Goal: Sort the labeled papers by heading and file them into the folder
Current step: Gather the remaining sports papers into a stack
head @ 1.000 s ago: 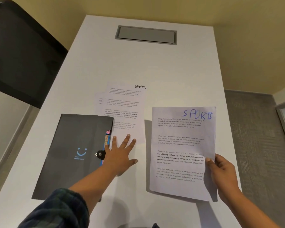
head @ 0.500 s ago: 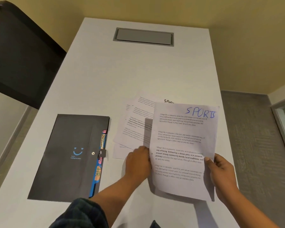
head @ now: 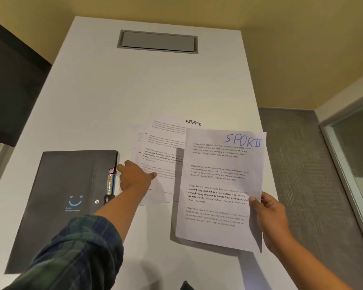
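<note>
Sheet [head: 218, 181]: white, one page, heading "SPORTS" handwritten in blue at the top right. Four blocks of small print below, the third partly in bold. It is held above the table [head: 134, 91] on the right, casting a shadow on the surface, and in this view covers the right side of the stack [head: 166, 149].

Right hand [head: 270, 218]: pinches the sheet at its lower right edge, thumb on the printed face, fingers behind.

Stack: several white printed pages, fanned unevenly, lying flat at the table's centre. The top page carries "SPORTS" in black at its upper right.

Left hand [head: 134, 176]: rests on the stack's left edge, just beside the folder [head: 67, 185]. Thumb lies on the top page; fingers are bent down at the edge. Whether they grip any pages cannot be told. The sleeve [head: 82, 248] is dark plaid.

Folder: black, closed, flat on the table to the left of the stack. Blue smiley mark on the cover, a snap button near its right edge, coloured tabs showing along that edge.

A grey panel [head: 157, 41] is set into the table's far end.
</note>
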